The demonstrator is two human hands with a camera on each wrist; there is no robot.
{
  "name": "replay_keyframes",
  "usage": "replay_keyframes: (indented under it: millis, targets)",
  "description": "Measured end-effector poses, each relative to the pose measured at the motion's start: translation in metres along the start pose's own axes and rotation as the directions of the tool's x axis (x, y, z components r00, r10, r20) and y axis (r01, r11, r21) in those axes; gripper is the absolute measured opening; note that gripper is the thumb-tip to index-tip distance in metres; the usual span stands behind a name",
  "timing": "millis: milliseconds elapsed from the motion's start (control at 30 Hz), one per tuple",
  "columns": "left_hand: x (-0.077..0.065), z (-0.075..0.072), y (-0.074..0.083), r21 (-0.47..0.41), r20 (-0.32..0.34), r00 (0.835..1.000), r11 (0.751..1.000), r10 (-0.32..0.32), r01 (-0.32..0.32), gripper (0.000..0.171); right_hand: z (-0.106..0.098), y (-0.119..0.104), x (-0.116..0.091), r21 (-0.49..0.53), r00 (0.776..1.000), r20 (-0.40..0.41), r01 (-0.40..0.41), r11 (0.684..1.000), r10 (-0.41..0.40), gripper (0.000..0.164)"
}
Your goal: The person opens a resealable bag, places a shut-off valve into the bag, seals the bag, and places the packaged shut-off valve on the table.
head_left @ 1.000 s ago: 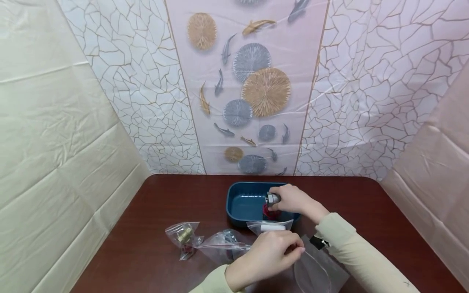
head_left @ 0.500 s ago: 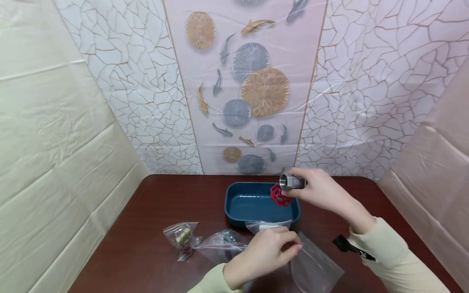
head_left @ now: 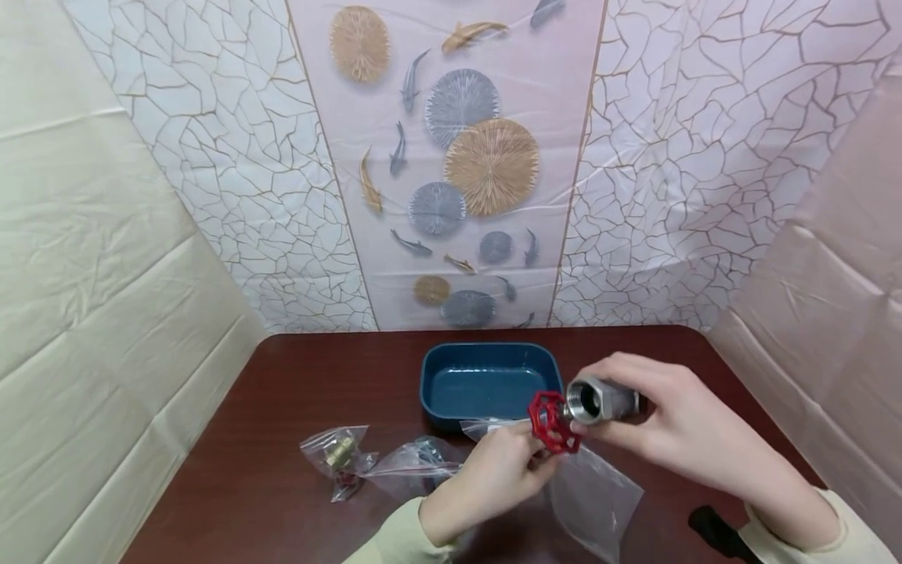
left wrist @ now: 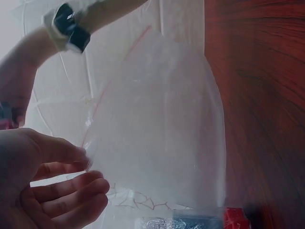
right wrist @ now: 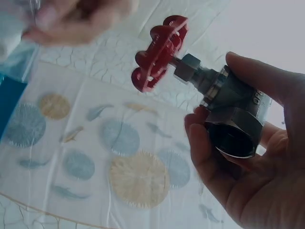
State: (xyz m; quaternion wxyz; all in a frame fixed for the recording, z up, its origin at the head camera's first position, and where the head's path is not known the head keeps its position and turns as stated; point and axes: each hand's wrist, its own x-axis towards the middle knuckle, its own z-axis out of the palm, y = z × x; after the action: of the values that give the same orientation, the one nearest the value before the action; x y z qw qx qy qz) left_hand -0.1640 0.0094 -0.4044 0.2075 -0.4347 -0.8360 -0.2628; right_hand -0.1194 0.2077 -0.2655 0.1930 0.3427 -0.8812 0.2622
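Note:
My right hand (head_left: 676,415) grips a metal gate valve (head_left: 604,401) by its body, with the threaded opening facing the head camera. Its red handwheel (head_left: 555,423) points left and overlaps my left fingertips in the head view. In the right wrist view the valve body (right wrist: 233,119) sits between thumb and fingers. My left hand (head_left: 486,478) pinches the red-lined edge of a clear zip bag (head_left: 595,501). Seen from the left wrist, the bag (left wrist: 162,119) hangs flat from thumb and forefinger (left wrist: 62,176), with nothing visible inside.
A blue plastic bin (head_left: 486,384) stands at the back middle of the dark red table (head_left: 239,486). Left of my left hand lie a bag with a brass fitting (head_left: 340,454) and another filled zip bag (head_left: 416,468). A further bag (head_left: 482,428) lies before the bin.
My right hand has lifted the valve out of the blue bin and carried it right and toward me, beside my left hand. My left hand stays pinching the bag.

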Motion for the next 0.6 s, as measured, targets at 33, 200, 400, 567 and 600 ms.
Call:
replay_keyframes:
  millis: [33, 200, 400, 567, 600]
  targets:
    - [0.000, 0.000, -0.001, -0.001, 0.000, 1.000, 1.000, -0.012, 0.012, 0.007, 0.002, -0.002, -0.003, 0.011, 1.000, 0.014, -0.008, 1.000, 0.007, 0.040]
    - [0.001, -0.002, -0.004, -0.051, 0.017, 0.999, 0.998, -0.047, 0.048, 0.015, 0.014, -0.005, -0.019, 0.054, 0.998, 0.051, -0.051, 0.997, 0.048, 0.040]
    - [0.002, -0.003, -0.008, -0.088, -0.012, 0.999, 0.995, -0.039, 0.038, 0.005, 0.028, -0.001, -0.033, 0.093, 0.995, 0.084, -0.068, 0.993, 0.060, 0.036]
    - [0.001, -0.002, -0.012, -0.117, -0.024, 0.999, 0.992, -0.042, 0.039, 0.009, 0.039, 0.004, -0.043, 0.085, 0.984, 0.139, -0.123, 0.989, 0.110, 0.038]
    - [0.001, -0.002, -0.012, -0.121, -0.026, 0.999, 0.992, -0.040, 0.037, 0.009, 0.042, 0.006, -0.044, 0.072, 0.984, 0.139, -0.126, 0.989, 0.115, 0.039]
